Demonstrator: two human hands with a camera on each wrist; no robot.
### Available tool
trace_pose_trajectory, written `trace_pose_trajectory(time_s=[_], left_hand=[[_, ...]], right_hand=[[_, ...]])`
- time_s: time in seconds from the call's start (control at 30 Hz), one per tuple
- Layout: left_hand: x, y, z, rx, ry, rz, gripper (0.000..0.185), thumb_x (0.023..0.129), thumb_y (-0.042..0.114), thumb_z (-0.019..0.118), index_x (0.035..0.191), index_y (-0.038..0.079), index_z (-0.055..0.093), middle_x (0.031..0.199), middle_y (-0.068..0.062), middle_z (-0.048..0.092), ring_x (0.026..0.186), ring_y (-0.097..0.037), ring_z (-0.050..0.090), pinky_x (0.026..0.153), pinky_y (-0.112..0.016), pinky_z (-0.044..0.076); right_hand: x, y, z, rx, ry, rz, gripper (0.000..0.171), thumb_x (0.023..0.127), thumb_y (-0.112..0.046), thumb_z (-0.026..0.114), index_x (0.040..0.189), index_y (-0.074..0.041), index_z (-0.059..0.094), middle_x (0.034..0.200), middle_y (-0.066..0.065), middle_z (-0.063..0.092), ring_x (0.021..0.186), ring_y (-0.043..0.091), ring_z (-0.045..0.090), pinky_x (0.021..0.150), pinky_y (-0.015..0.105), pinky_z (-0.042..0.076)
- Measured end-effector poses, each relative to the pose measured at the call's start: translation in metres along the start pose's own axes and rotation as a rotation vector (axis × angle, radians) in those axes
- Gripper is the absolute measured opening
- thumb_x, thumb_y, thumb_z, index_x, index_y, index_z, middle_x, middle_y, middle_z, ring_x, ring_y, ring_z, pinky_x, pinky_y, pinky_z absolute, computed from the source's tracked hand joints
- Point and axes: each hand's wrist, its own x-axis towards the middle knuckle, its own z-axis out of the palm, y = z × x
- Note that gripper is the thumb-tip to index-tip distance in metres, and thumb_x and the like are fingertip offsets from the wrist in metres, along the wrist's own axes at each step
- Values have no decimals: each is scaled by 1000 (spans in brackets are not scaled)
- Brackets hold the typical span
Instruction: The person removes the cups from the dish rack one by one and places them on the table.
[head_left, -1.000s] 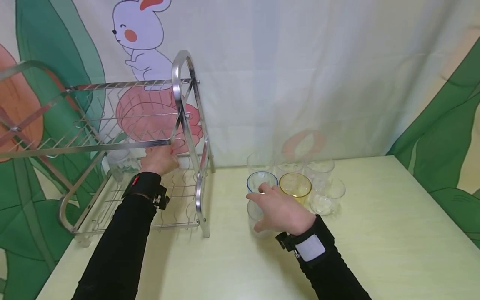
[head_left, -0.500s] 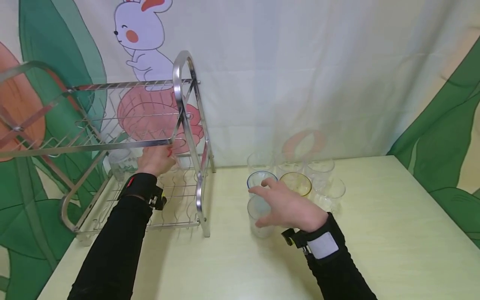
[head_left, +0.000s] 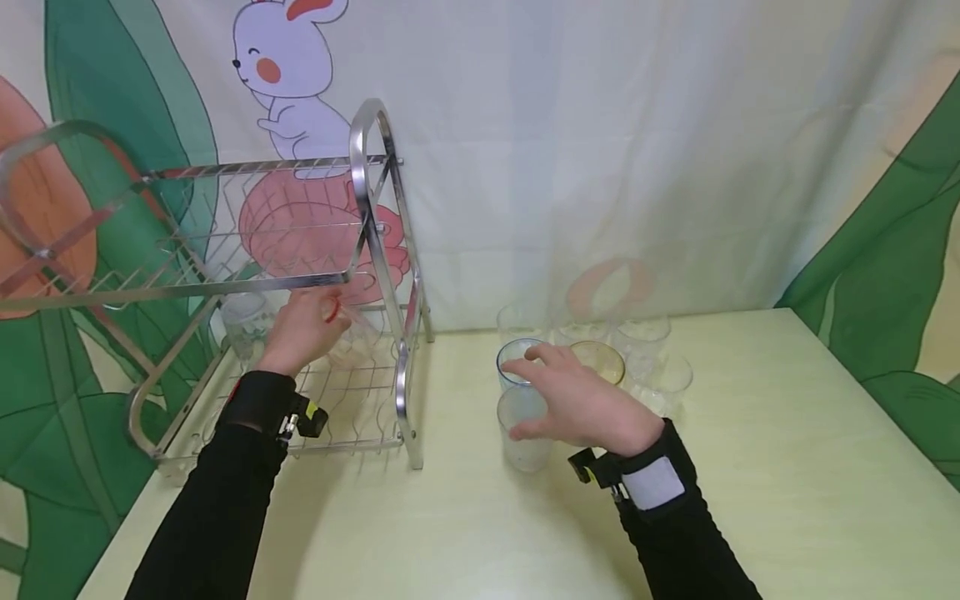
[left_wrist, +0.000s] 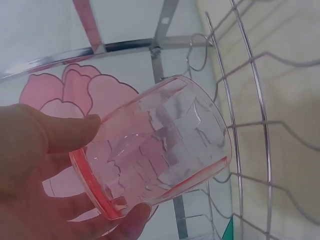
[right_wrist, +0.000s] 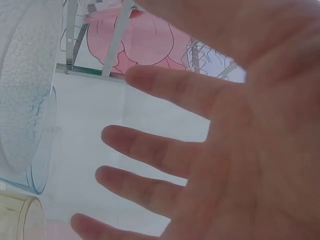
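My left hand reaches into the lower tier of a steel dish rack and grips a clear glass with a pink rim. In the left wrist view that pink-rimmed glass lies tilted between thumb and fingers, over the wire shelf. My right hand hovers with spread fingers just over a frosted glass standing on the table. In the right wrist view the straight fingers are beside the frosted glass.
Behind the frosted glass stand a blue-rimmed glass, an amber glass and several clear glasses. Another clear glass sits at the back of the rack's lower tier. The pale green table runs to a curtain.
My left hand has drawn back toward me inside the rack with the pink-rimmed glass. My right hand has shifted slightly right, uncovering more of the frosted glass.
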Motion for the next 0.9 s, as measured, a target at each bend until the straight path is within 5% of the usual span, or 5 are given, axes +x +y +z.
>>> trace_pose_trajectory(time_s=[0.3, 0.53, 0.77, 0.9], left_hand=[[-20, -7, 4, -362, 27, -91, 53, 100, 17, 57, 149, 9, 39, 148, -21, 38, 139, -42, 29, 108, -59, 27], [-33, -9, 5, -446, 81, -114, 55, 101, 22, 56, 150, 7, 37, 151, -23, 33, 139, -43, 28, 108, -57, 29], [-55, -14, 7, -559, 160, -237, 60, 100, 34, 56, 152, 15, 34, 151, -22, 30, 133, -42, 37, 83, -44, 51], [-65, -17, 11, -617, 180, -240, 63, 98, 40, 57, 152, 18, 35, 149, -19, 32, 126, -36, 42, 78, -33, 53]], right_hand=[[-1, -3, -3, 47, 51, -30, 65, 85, -38, 77, 140, -14, 52, 142, 18, 40, 130, 36, 39, 95, 44, 46], [0, -2, -3, 41, 85, -51, 65, 85, -39, 77, 139, -15, 52, 144, 19, 38, 131, 36, 38, 95, 44, 46], [0, -1, -2, 81, 92, -68, 63, 87, -39, 74, 140, -17, 50, 145, 18, 36, 133, 33, 36, 94, 41, 48], [-1, 0, -4, 74, 112, -69, 65, 86, -39, 75, 142, -17, 49, 147, 17, 35, 133, 33, 36, 96, 43, 47]])
